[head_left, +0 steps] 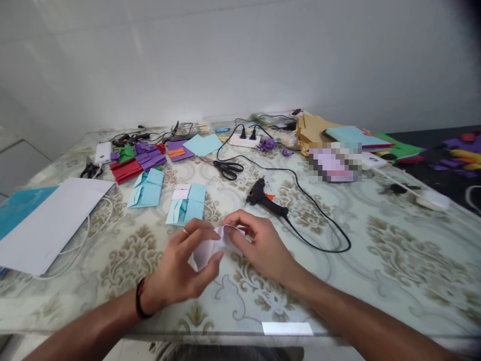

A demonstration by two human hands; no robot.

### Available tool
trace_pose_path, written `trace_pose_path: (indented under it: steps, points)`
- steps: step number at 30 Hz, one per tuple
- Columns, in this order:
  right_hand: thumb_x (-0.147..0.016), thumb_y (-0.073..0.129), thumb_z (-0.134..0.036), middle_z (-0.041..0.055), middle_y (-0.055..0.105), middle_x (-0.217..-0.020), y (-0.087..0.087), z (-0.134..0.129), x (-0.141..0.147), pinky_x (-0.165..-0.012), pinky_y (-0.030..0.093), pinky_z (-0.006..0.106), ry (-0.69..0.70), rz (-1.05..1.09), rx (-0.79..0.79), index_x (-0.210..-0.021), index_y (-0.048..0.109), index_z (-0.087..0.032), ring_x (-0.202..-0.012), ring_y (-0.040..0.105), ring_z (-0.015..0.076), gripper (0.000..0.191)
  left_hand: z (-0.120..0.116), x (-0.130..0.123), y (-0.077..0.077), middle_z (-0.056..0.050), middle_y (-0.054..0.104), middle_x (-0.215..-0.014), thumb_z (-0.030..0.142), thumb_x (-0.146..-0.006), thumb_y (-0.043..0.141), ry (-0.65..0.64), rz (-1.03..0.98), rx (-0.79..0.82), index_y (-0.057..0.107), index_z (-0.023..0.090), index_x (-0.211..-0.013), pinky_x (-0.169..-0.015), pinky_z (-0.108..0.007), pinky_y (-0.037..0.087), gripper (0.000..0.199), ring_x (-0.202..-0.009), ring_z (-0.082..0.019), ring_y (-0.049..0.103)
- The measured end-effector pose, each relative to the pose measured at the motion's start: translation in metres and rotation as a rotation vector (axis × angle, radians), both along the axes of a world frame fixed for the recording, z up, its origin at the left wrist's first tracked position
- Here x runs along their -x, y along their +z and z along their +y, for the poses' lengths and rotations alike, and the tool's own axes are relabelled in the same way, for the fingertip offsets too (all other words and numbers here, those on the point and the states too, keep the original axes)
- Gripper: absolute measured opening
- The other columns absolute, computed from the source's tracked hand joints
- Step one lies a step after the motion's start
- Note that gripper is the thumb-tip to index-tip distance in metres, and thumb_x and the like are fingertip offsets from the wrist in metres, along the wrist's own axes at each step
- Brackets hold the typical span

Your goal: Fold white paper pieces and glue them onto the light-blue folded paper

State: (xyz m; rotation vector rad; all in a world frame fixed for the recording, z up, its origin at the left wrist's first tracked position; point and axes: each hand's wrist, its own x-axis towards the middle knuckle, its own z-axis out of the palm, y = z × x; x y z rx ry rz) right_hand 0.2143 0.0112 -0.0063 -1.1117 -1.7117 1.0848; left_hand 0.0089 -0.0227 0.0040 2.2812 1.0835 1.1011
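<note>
A small piece of white paper (204,252), curved and partly hidden by fingers, is held between both hands above the patterned tablecloth. My left hand (188,263) has its fingers curled round the paper's left side, the thumb a little apart from them. On the right side, my right hand (259,243) pinches the paper between thumb and fingers. Just beyond the hands lie light blue folded papers (196,198), with a second folded group (151,188) to their left. A black glue gun (267,197) rests on its side behind my right hand.
Black scissors (227,169) lie at mid-table, near a white power strip (244,140). White sheets (56,225) cover the left side. A black cord loops on the right. Coloured paper stacks (356,136) and a pixelated phone-like object (333,164) are at the back right.
</note>
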Motion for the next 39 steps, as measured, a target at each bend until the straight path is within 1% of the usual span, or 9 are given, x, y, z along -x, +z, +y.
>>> trace_pose_path:
  steps: [4, 8, 11, 14, 19, 22, 25, 31, 39]
  points:
    - [-0.087, 0.061, -0.016, 0.0004, 0.074, -0.086, 0.004, 0.004, -0.004, -0.062, 0.051, 0.023, -0.019, -0.056, -0.055, -0.09, 0.07, -0.022, -0.076, 0.067, 0.0155, 0.011, -0.001, 0.004, 0.01, -0.014, 0.068, -0.125, 0.032, -0.095, 0.058, -0.14, -0.078, 0.168, 0.07, 0.021, -0.119, -0.096, -0.043, 0.054, 0.029, -0.114, -0.03, 0.067]
    - [-0.085, 0.061, -0.011, 0.0009, 0.077, -0.09, 0.004, 0.004, -0.005, -0.068, 0.053, 0.026, 0.026, -0.139, -0.142, -0.09, 0.069, -0.022, -0.079, 0.069, 0.0165, 0.015, 0.006, 0.004, 0.007, -0.009, 0.075, -0.102, 0.038, -0.099, 0.061, 0.012, -0.196, 0.496, 0.07, 0.019, -0.091, -0.081, -0.032, 0.055, 0.022, -0.09, -0.021, 0.069]
    - [-0.082, 0.059, -0.006, 0.0017, 0.076, -0.092, 0.001, 0.003, -0.004, -0.075, 0.054, 0.029, 0.085, -0.175, -0.209, -0.093, 0.071, -0.022, -0.083, 0.07, 0.0174, 0.023, 0.013, 0.002, -0.001, -0.002, 0.071, -0.084, 0.039, -0.091, 0.074, 0.021, -0.308, 0.759, 0.062, 0.02, -0.095, -0.064, -0.024, 0.049, 0.023, -0.073, -0.014, 0.064]
    - [-0.082, 0.059, -0.003, 0.0017, 0.075, -0.09, -0.003, 0.002, -0.002, -0.075, 0.053, 0.029, 0.136, -0.186, -0.249, -0.093, 0.073, -0.022, -0.082, 0.069, 0.0172, 0.026, 0.016, 0.0, -0.007, 0.002, 0.064, -0.074, 0.037, -0.089, 0.076, -0.03, -0.245, 0.882, 0.065, 0.018, -0.097, -0.057, -0.021, 0.038, 0.024, -0.066, -0.011, 0.056]
    - [-0.088, 0.065, -0.011, 0.0033, 0.074, -0.099, -0.003, 0.002, -0.004, -0.079, 0.059, 0.032, 0.134, -0.171, -0.221, -0.109, 0.069, -0.023, -0.084, 0.07, 0.0177, 0.025, 0.019, 0.001, -0.008, 0.003, 0.059, -0.069, 0.04, -0.095, 0.065, -0.022, -0.155, 0.862, 0.068, 0.017, -0.085, -0.054, -0.022, 0.032, 0.025, -0.06, -0.01, 0.047]
    - [-0.092, 0.065, -0.016, 0.0068, 0.069, -0.113, 0.004, 0.003, -0.011, -0.081, 0.062, 0.034, 0.106, -0.158, -0.353, -0.121, 0.064, -0.025, -0.088, 0.07, 0.0178, 0.03, 0.025, 0.005, -0.008, 0.005, 0.047, -0.061, 0.042, -0.094, 0.065, 0.033, -0.142, 0.831, 0.063, 0.018, -0.078, -0.052, -0.023, 0.025, 0.029, -0.055, -0.01, 0.038]
    - [-0.097, 0.061, -0.016, 0.0093, 0.064, -0.117, 0.01, 0.005, -0.019, -0.085, 0.062, 0.037, 0.104, -0.209, -0.533, -0.112, 0.067, -0.025, -0.097, 0.069, 0.0202, 0.019, 0.03, 0.008, -0.01, 0.006, 0.044, -0.06, 0.044, -0.092, 0.064, 0.081, -0.161, 0.813, 0.057, 0.018, -0.074, -0.054, -0.024, 0.027, 0.032, -0.056, -0.011, 0.039]
    - [-0.099, 0.058, -0.014, 0.0136, 0.063, -0.13, 0.005, 0.009, -0.02, -0.095, 0.06, 0.041, 0.279, -0.366, -0.557, -0.118, 0.071, -0.022, -0.111, 0.068, 0.0242, 0.024, 0.031, 0.007, -0.012, 0.006, 0.045, -0.063, 0.043, -0.09, 0.067, 0.027, -0.257, 0.86, 0.052, 0.019, -0.072, -0.056, -0.024, 0.03, 0.034, -0.058, -0.01, 0.039]
    - [-0.097, 0.06, -0.009, 0.0094, 0.078, -0.108, -0.007, 0.014, -0.021, -0.089, 0.06, 0.038, 0.35, -0.428, -0.526, -0.116, 0.072, -0.02, -0.102, 0.074, 0.0241, 0.026, 0.03, 0.01, -0.019, 0.005, 0.051, -0.068, 0.039, -0.088, 0.072, 0.006, -0.252, 0.891, 0.055, 0.018, -0.078, -0.056, -0.023, 0.029, 0.028, -0.059, -0.009, 0.043]
